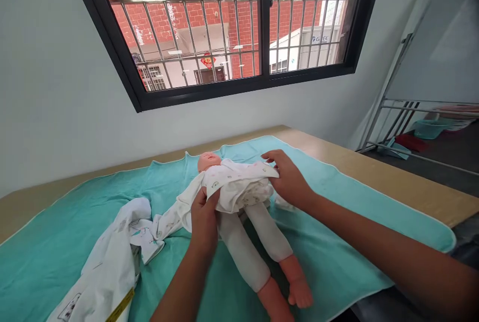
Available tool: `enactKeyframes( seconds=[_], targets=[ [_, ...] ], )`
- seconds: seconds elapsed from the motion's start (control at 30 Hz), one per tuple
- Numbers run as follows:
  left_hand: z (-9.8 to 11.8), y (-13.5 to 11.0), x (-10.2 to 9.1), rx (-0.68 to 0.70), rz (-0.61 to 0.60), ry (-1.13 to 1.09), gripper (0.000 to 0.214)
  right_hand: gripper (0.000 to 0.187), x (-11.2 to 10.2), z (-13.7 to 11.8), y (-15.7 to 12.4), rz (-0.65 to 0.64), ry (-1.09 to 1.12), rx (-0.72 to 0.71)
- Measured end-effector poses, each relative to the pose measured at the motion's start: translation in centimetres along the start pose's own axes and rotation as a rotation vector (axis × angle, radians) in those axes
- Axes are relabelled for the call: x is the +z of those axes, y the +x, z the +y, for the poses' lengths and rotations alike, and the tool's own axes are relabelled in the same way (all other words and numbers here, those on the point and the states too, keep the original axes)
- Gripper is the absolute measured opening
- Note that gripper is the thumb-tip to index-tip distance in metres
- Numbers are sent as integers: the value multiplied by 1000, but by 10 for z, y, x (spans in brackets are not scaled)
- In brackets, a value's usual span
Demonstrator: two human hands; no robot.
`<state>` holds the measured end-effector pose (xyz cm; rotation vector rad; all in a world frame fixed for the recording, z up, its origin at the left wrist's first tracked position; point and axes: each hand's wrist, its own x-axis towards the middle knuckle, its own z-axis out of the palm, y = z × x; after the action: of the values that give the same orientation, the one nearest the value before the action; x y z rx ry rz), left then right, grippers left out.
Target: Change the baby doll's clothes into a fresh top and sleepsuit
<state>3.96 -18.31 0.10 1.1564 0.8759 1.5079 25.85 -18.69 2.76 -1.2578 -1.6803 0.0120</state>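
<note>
Doll point(239, 249), one: lying on its back on a turquoise sheet point(86, 222), head toward the window point(264, 28), bare feet toward the camera; legs in white coverings.

Shirt point(239, 175), one, white with small prints: on the doll's upper body, its front raised between two hands; one sleeve stretched to the left.

Left hand point(205, 217): thumb and fingers pinched together on the shirt's near edge, at the doll's side.

Right hand point(288, 175): fingers closed on the shirt's opposite edge, wrist over the sheet.

Garment point(112, 252), one, white, crumpled: left of the doll, bearing a yellow strip point(121, 306).

Table point(359, 172), wooden: beneath the sheet, against the wall.

Basin point(432, 127), light blue: at far right, behind metal rails.
</note>
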Motion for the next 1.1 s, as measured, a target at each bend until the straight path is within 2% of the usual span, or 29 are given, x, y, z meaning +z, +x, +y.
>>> enactKeyframes(
  seconds=[0.1,0.17,0.27,0.37,0.47,0.57,0.7,0.8,0.87,0.9,0.97,1.0,1.1],
  targets=[
    [-1,4,-7,126,164,287,30,35,-28,-1,9,-61,-90,-55],
    [0,4,-9,222,229,405,34,35,-48,-6,15,-144,-139,-87],
    [3,4,-11,281,219,456,30,34,-80,-16,23,-279,-228,-91],
    [14,6,-6,271,163,421,25,35,-112,-26,28,-334,-282,-88],
    [38,8,7,300,140,262,22,34,-142,-35,30,-308,-296,-92],
    [74,13,26,367,143,135,16,34,-167,-39,34,-249,-306,-123],
    [126,22,52,524,246,261,16,32,-183,-42,45,-161,-392,-244],
    [150,14,56,605,307,443,21,35,-179,-49,40,-28,-463,-389],
    [149,-6,43,578,262,603,18,39,-169,-53,17,-41,-490,-492],
    [143,-21,31,535,191,692,14,40,-163,-54,-1,-107,-500,-531],
    [123,-56,-1,409,83,885,7,36,-151,-52,-44,-348,-492,-549],
    [111,-73,-19,344,5,947,6,32,-146,-50,-65,-530,-443,-541],
    [77,-110,-61,174,-303,1058,9,12,-130,-41,-106,-892,-206,-384]
  ],
)
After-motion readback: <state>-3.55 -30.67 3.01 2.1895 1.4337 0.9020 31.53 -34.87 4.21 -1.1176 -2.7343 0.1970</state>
